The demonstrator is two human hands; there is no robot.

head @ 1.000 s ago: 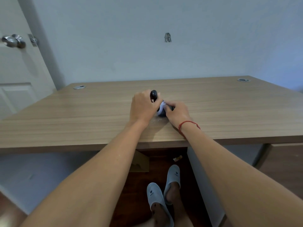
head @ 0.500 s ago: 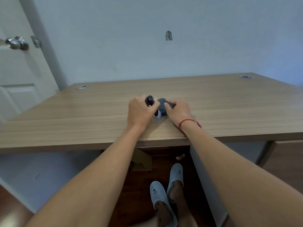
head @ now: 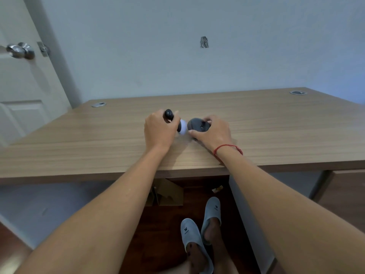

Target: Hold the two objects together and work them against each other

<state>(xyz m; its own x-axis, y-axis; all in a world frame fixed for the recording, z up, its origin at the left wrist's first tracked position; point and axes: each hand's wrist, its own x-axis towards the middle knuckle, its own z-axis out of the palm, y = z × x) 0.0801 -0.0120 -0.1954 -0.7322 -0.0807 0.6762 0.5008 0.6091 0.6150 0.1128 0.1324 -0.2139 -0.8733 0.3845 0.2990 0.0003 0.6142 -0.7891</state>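
Gripping a rounded black-and-white piece (head: 178, 123), left hand (head: 160, 129); right hand (head: 212, 131) holds a grey dome (head: 196, 124).

A wooden desk (head: 276, 131) with a light, streaked grain runs across the view, its far edge against the wall and its near edge thick and darker. Two round metal cable grommets sit flush in the top near the back corners, the left grommet (head: 98, 104) and the right grommet (head: 298, 92). Near the middle, towards the front, a dark grey rounded piece (head: 197, 125) rests on the desktop under a person's right hand (head: 213, 131). Just to its left, a black-handled part with a white rounded end (head: 182, 126) is held by the left hand (head: 159, 129); the two pieces are close but apart
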